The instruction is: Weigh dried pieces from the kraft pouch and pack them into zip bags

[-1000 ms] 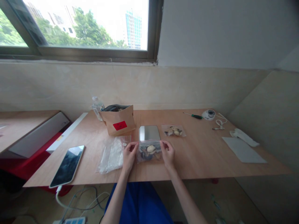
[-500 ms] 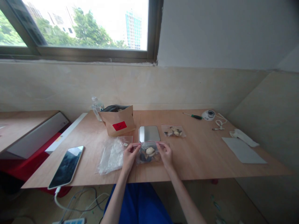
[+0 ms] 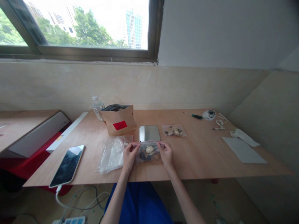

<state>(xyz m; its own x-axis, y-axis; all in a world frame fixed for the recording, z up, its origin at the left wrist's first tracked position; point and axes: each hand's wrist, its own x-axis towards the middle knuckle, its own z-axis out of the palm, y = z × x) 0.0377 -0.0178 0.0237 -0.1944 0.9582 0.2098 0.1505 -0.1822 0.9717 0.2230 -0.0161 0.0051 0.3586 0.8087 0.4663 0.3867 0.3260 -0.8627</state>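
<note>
Between my hands is a clear zip bag [image 3: 147, 155] with several dried mushroom-like pieces inside, pale and dark. My left hand [image 3: 130, 154] pinches its upper left corner, and my right hand [image 3: 165, 152] pinches the upper right corner. The bag's top edge is stretched between them, low over the table near its front edge. Just behind the bag lies a flat silver scale [image 3: 149, 133]. To its right rests a second filled zip bag [image 3: 174, 131] holding similar pieces. A pile of clear plastic bags [image 3: 111, 155] lies beside my left hand.
A brown paper pouch [image 3: 119, 119] with a red label stands open at the back left, beside a water bottle [image 3: 98, 108]. A phone [image 3: 67, 166] on a cable lies front left. Rightward are a screwdriver [image 3: 196, 116], a white dome camera [image 3: 209, 114] and a grey sheet [image 3: 244, 151].
Both hands keep their pinch on the zip bag's top corners, with almost no movement. The whole view has shifted very slightly.
</note>
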